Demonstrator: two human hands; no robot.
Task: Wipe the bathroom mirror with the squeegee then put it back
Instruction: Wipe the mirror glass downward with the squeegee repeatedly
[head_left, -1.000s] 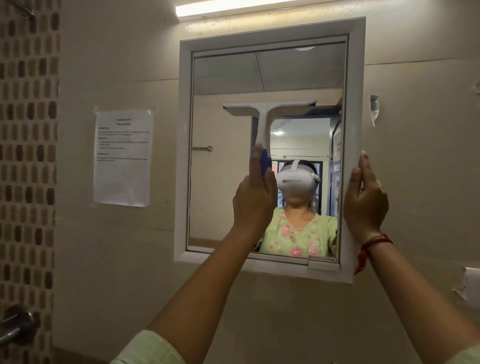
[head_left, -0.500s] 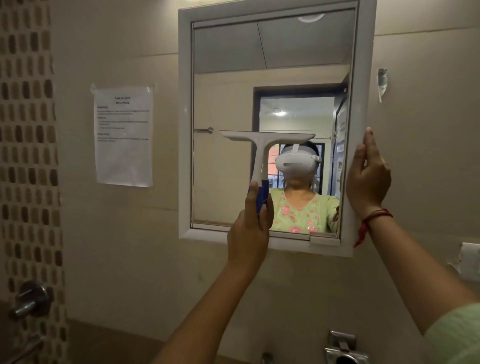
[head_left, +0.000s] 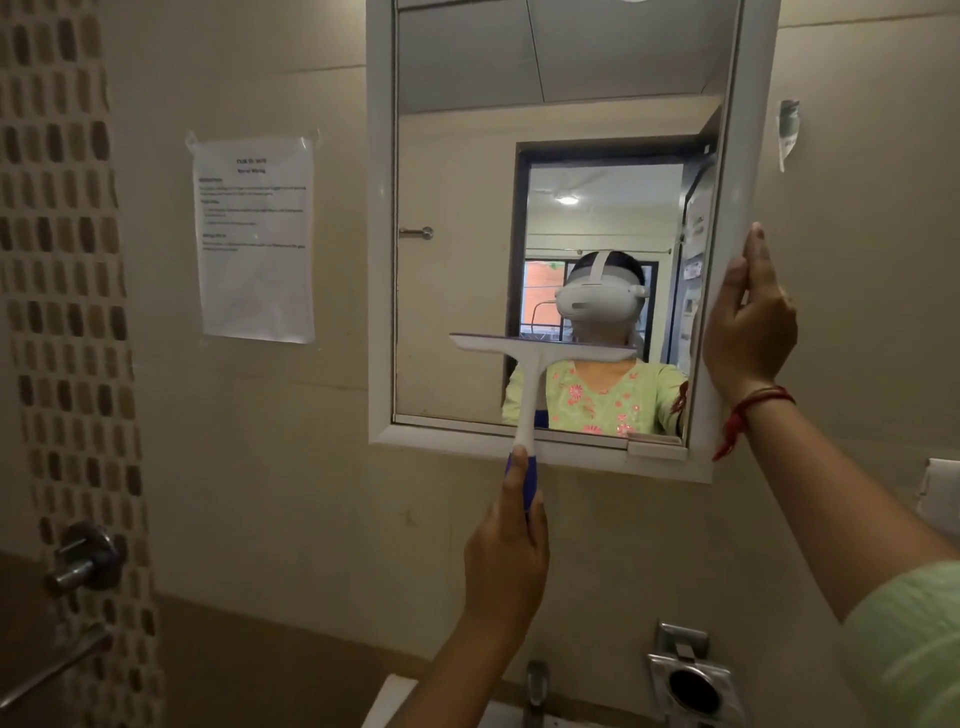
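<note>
Curled fingers (head_left: 514, 483) of the left hand (head_left: 506, 561) clamped round the blue end of the squeegee (head_left: 535, 379), one digit laid up along the handle, just below the bottom edge of the mirror (head_left: 457, 156). Straight fingers (head_left: 754, 254) of the right hand (head_left: 748, 332), close together, flat along the mirror's right frame, steadying it.

Squeegee upright, with its white blade level across the lower part of the mirror, right of its middle, and its stem crossing the mirror's bottom frame. Seemingly against the glass, though contact too fine to confirm.

Probably near the bottom of a downward pull. To finish it well:

- Keep the blade level and evenly pressed, to stop either end lifting.
- Carry straight down to the mirror's bottom lip without stopping short, or risk a wet line there.
- Ease the pressure on reaching the frame, and steer clear of the small tab (head_left: 654, 446) at the mirror's lower right corner.
- Hold the right palm firm, since possibly a hinged cabinet door, liable to swing under the push.
- Then lift off, shift toward the mirror's left side, overlap slightly and start again from the top.

Left of the mirror, a printed sheet (head_left: 254, 239) taped to the wall. Below the mirror, a tap (head_left: 535, 680).
</note>
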